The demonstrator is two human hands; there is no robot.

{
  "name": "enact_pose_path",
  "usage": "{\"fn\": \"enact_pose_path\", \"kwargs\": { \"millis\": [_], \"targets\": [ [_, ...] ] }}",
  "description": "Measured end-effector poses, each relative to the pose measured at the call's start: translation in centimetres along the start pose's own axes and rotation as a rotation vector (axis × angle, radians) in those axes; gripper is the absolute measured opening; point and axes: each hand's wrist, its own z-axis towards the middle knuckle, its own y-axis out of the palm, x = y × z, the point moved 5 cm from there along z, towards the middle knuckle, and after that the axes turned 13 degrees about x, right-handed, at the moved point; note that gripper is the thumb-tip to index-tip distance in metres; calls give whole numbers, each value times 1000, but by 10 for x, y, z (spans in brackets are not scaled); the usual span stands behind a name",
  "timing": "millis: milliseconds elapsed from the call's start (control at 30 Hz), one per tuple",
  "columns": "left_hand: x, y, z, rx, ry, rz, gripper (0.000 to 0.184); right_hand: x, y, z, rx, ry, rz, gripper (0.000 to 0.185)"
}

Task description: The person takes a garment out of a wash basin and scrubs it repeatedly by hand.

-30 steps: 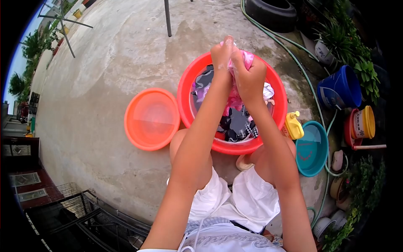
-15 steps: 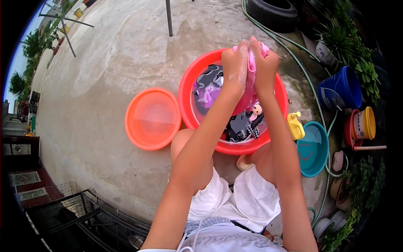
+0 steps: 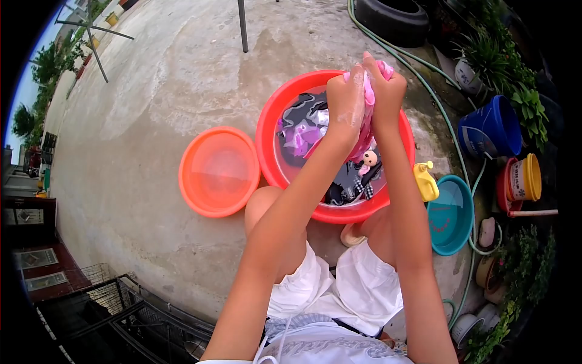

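concrete yard (image 3: 139, 170) — one red tub (image 3: 265, 133); left hand (image 3: 346, 100), right hand (image 3: 388, 100) — grip clenched round one pink cloth (image 3: 369, 94)

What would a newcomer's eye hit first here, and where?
Probably the big red tub near the centre, with the left hand and right hand clasping a bunched pink cloth over it. Next, likely the orange basin to the tub's left, then the yellow bottle and teal basin to its right.
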Motion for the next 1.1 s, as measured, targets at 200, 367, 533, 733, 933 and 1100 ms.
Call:
{"fn": "enact_pose_path", "kwargs": {
  "millis": [200,367,533,733,933,1100],
  "targets": [
    [7,-2,-1,1,-46,-24,26,-10,1,-7,-9,-70,-50,40],
    [6,-13,16,87,-123,-212,24,-25,8,-37,-111,-120,-49,40],
    [-1,-19,30,103,-211,-118,22,-29,10,-47,-142,-171,-52,37],
    [0,-3,-2,-26,-102,-77,21,-6,2,-7,-15,-23,-15,40],
    [7,-1,-10,17,-61,-52,28,-2,2,-2,-5,-55,-53,41],
    [6,-13,14,35,-40,-100,28,-30,6,-34,-101,-60,1,40]
  ]
}}
